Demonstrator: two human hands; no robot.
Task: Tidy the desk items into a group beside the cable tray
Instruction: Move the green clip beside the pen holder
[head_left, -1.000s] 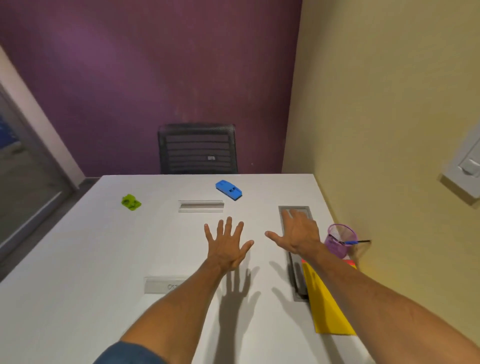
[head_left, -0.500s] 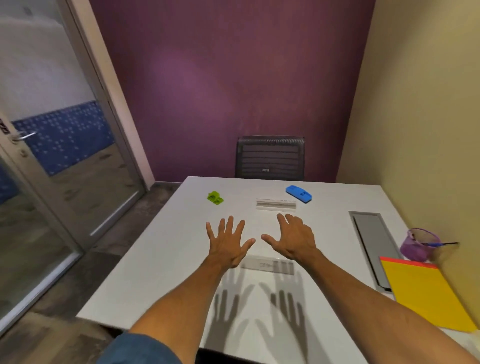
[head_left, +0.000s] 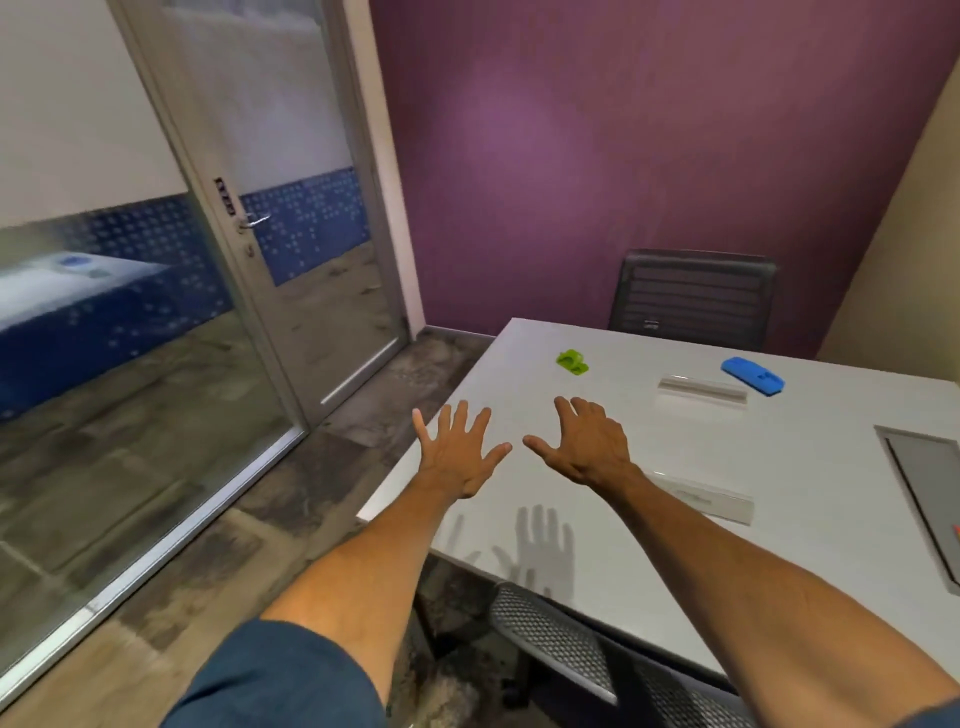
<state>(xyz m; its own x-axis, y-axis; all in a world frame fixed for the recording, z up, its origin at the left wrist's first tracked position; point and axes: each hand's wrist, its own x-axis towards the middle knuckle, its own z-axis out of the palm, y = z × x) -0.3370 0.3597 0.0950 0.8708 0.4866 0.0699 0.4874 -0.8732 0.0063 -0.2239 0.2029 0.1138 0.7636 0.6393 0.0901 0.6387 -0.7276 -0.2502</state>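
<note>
My left hand (head_left: 460, 452) and my right hand (head_left: 587, 447) hover side by side over the left part of the white desk (head_left: 597, 519), both spread flat and holding nothing. A small green item (head_left: 571, 362) lies beyond them near the far left edge. A blue item (head_left: 753, 375) lies at the far side, with a clear ruler (head_left: 702, 391) just in front of it. A second clear ruler (head_left: 709, 500) lies right of my right wrist, partly hidden by the forearm. The grey cable tray (head_left: 924, 478) is cut off at the right edge of the view.
A dark mesh chair (head_left: 693, 299) stands behind the desk against the purple wall. Another mesh chair back (head_left: 556, 642) sits under the near edge. A glass door (head_left: 311, 249) and glass wall fill the left side.
The view has swung to the left, so the cup and yellow folder have left the frame. Both hands now hang over the desk's left part, still spread and holding nothing.
</note>
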